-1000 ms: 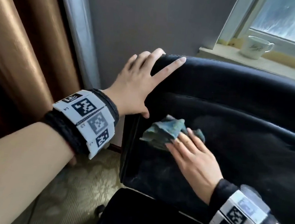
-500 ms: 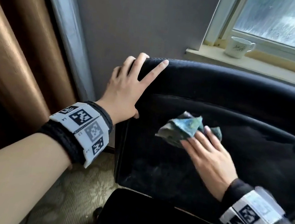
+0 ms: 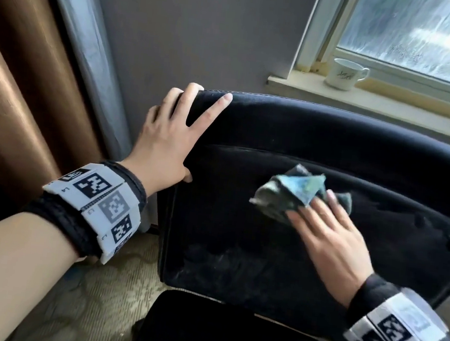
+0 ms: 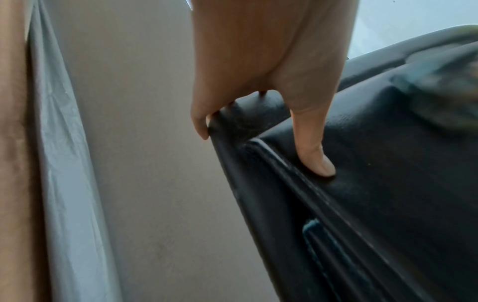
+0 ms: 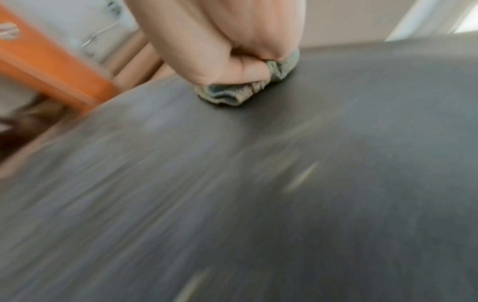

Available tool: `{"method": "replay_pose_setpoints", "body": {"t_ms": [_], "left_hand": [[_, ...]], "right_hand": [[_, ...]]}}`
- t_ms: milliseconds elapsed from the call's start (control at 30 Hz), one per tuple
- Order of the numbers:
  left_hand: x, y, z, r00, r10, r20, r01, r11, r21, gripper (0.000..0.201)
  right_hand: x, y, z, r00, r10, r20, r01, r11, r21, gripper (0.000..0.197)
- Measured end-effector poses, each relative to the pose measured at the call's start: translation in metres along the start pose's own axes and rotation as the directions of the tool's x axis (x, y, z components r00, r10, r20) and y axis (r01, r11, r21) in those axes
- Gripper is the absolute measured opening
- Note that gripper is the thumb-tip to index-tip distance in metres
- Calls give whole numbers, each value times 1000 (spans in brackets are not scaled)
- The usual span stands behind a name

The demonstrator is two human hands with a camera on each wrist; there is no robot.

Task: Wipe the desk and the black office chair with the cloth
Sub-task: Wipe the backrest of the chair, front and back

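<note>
The black office chair's backrest (image 3: 237, 244) fills the middle of the head view. My left hand (image 3: 169, 144) grips its top left corner, fingers hooked over the top edge and the thumb (image 4: 316, 157) pressed on the front face. My right hand (image 3: 331, 238) lies on the front of the backrest, fingers stretched over a crumpled blue-green cloth (image 3: 289, 194). In the right wrist view the thumb is folded in against the cloth (image 5: 230, 95), which is pressed to the chair surface (image 5: 258, 194). No desk shows in any view.
The chair's seat (image 3: 227, 339) is at the bottom, over patterned carpet (image 3: 98, 290). A white cup (image 3: 344, 74) stands on the window sill (image 3: 407, 109) behind the chair. Brown and grey curtains (image 3: 32, 78) hang at the left. Something orange (image 5: 51, 65) shows blurred behind my right hand.
My right hand has slid the cloth to the right across the backrest. My left hand has kept its hold on the top corner.
</note>
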State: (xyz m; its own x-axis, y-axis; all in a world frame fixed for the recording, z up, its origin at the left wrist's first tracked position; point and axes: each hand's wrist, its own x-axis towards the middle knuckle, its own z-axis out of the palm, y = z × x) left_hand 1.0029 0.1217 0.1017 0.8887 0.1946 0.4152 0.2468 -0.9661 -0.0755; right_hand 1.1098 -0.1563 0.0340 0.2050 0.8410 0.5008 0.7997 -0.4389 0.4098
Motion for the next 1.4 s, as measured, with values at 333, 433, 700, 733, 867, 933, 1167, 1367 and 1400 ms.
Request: {"method": "replay_pose_setpoints", "body": {"t_ms": [333,433,700,733,867,933,1167,1367,1400], "left_hand": [[4,4,1,1000,-5,10,5,1000,17,150],[8,9,2,1000,3,4,-3,1000,19,151],[27,51,13,1000,8,2,-8,1000,2,135],[28,59,12,1000,16,-5,-16,1000,-16,128],[32,95,7,998,36,56,-29,992,-122,106],[23,120,5,998,57,10,-53,966,-254,98],[-103,301,3,842,194,-504,-515,567,-643,55],[-105,386,5,930,331,-161,-343,620,-706,80],[-98,391,5,943,304,-138,-308,636,-707,85]], "right_hand": [[-38,-19,-11,981,179,75,-184,980,75,43],[-76,-4,-14,967,129,217,-134,991,5,43],[-160,17,-33,939,70,337,-41,995,-94,39],[-169,19,-37,943,87,321,-55,993,-109,47],[-168,36,-66,936,135,325,-83,982,-168,52],[-157,47,-84,928,166,332,-102,974,-200,49],[-144,67,-138,902,297,312,-260,953,-155,55],[-174,88,-163,869,192,456,-128,977,-168,54],[-174,92,-165,873,161,461,-103,984,-148,55]]}}
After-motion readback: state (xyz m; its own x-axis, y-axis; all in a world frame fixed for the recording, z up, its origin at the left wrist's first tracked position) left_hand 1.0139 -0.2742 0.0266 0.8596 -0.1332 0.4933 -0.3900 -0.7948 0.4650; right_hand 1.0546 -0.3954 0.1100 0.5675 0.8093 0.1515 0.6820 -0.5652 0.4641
